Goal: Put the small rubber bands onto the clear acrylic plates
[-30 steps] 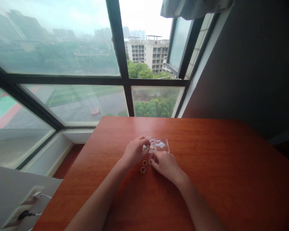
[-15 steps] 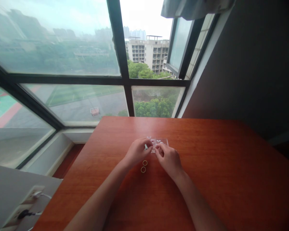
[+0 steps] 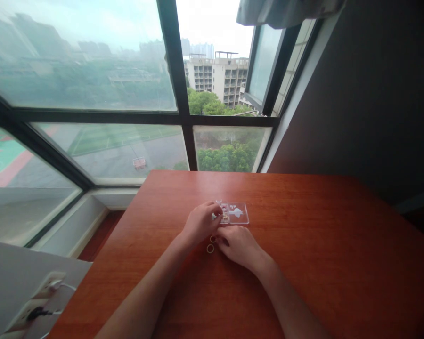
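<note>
A small clear plastic box [image 3: 226,221] lies on the table, its flat clear lid [image 3: 243,219] with a white print spread out on the right. Small items sit in the box, too tiny to name. My left hand [image 3: 204,220] is closed at the box's left side, thumb and fingers gripping it; a bit of pale green shows between the fingers. Just in front of the box, my right hand [image 3: 237,242] has its fingertips pinched on the upper of two thin gold-coloured rings, which they partly cover. The other ring [image 3: 210,249] lies flat on the wood, close to those fingertips.
A reddish-brown wooden table [image 3: 321,245] extends around my hands. Beyond its far edge stand dark-framed windows [image 3: 185,120]. Wall sockets with plugs [image 3: 38,310] are at the lower left, and a dark wall [image 3: 367,103] rises on the right.
My right hand has moved from the box down and left to the upper ring, uncovering the lid. My left hand has stayed at the box.
</note>
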Demonstrator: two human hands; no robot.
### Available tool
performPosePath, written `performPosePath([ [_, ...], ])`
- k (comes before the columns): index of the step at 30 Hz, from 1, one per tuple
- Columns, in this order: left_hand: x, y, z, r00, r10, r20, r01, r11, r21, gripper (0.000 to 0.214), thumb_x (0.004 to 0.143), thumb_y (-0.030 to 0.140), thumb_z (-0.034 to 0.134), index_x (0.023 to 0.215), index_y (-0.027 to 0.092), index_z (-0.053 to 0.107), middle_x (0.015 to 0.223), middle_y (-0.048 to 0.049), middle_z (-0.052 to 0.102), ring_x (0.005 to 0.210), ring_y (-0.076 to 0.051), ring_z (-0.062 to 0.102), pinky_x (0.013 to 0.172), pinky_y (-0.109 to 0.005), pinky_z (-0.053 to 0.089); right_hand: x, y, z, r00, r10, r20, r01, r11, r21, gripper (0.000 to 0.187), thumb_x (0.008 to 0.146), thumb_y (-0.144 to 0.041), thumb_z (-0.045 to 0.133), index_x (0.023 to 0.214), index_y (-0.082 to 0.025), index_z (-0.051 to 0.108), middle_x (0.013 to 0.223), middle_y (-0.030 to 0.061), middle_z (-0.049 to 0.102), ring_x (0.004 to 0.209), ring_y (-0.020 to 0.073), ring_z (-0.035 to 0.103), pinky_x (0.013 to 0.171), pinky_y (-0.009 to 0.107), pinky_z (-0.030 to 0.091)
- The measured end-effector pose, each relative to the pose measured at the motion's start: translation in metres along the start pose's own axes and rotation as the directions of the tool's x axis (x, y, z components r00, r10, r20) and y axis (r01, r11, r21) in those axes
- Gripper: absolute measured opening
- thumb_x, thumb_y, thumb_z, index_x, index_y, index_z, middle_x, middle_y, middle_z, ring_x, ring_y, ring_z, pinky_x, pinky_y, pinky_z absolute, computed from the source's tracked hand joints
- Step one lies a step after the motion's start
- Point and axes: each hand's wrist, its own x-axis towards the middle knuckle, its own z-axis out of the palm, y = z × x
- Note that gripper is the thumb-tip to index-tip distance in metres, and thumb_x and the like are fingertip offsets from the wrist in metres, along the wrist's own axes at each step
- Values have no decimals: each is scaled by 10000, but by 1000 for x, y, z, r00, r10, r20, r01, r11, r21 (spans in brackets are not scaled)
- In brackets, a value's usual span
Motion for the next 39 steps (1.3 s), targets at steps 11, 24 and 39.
performPosePath([
  [11, 1, -8, -18, 999, -6, -40, 5, 999, -34, 107, 807, 175, 551, 802, 193, 656, 828, -19, 641, 747, -139, 569, 680, -230, 409, -4, 6, -11, 993, 101, 67, -101, 995, 3, 89, 833, -279, 587, 858, -233, 658, 825, -3, 703, 767, 146, 633, 642, 230, 342],
  [24, 0, 1, -15, 991, 27, 129, 3, 974, -226, 124, 794, 216, 570, 798, 171, 686, 790, -15, 669, 691, -119, 546, 614, -202, 389, 2, 12, -10, 952, 215, -218, -216, 976, 21, 123, 890, -307, 525, 877, -241, 628, 777, -13, 677, 710, 138, 606, 606, 231, 305],
  [39, 0, -1, -3, 999, -32, 24, 33, 999, -21, 128, 789, 183, 548, 807, 212, 671, 848, -22, 666, 742, -142, 577, 686, -229, 424, -1, -2, -5, 994, 101, -52, -95, 991, 98, 116, 867, -291, 547, 856, -240, 650, 841, -11, 701, 750, 139, 621, 644, 224, 354],
])
